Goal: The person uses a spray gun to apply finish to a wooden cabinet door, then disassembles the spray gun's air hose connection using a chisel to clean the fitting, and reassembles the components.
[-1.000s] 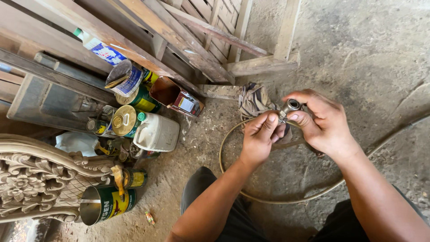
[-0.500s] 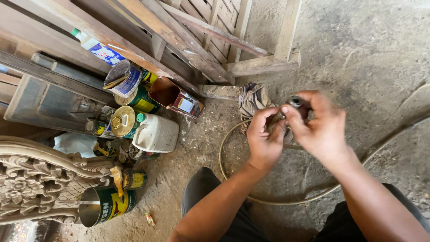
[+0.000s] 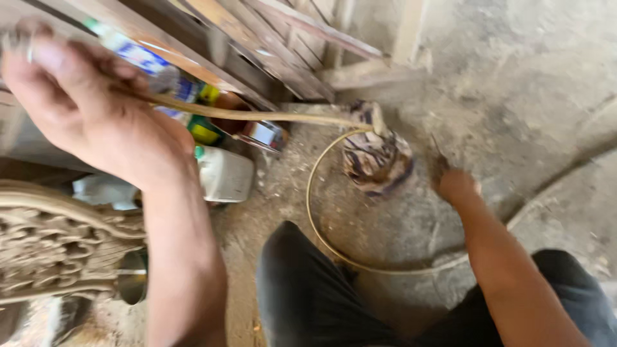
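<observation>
Dusty floor [image 3: 527, 83] | left hand [image 3: 96, 109] grip pinching hose [image 3: 283, 117] | right hand [image 3: 457, 186] grip unclear | cans [image 3: 225, 128] beside

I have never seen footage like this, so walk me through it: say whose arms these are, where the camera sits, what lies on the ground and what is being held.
No machine here: a person works with two bare hands, filmed by a camera worn on the head, looking down at their own arms and dark trousers.

The left hand is raised close to the lens, blurred, with a thin tan hose running out from under it. The hose leads to a striped cloth bundle on the dusty concrete floor and loops round in front of the knees.

The right hand is low by the floor beside the bundle; what it grips is too blurred to tell.

At left stand paint cans, a white plastic jug, a carved wooden piece and leaning wooden slats.
</observation>
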